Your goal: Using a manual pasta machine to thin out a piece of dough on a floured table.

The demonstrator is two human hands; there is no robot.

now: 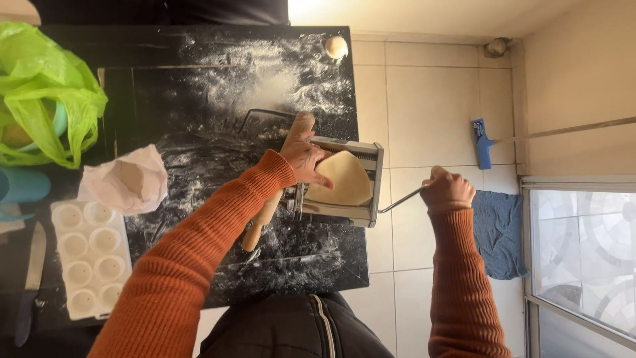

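Head view: left hand (301, 156) feeds dough sheet (343, 178); right hand's (447, 191) grip clasps crank (401, 199).

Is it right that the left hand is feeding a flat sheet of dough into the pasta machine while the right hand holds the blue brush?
Not quite. In the head view, the right hand grips the machine's crank handle, not the blue brush, which lies on the floor. The left hand does rest on the dough sheet in the pasta machine.

Pasta machine (344, 185) at table's (199, 79) right edge, dough sheet (343, 178) on it; rolling pin (275, 189) just left; egg tray (89, 258) and knife (30, 282) far left.
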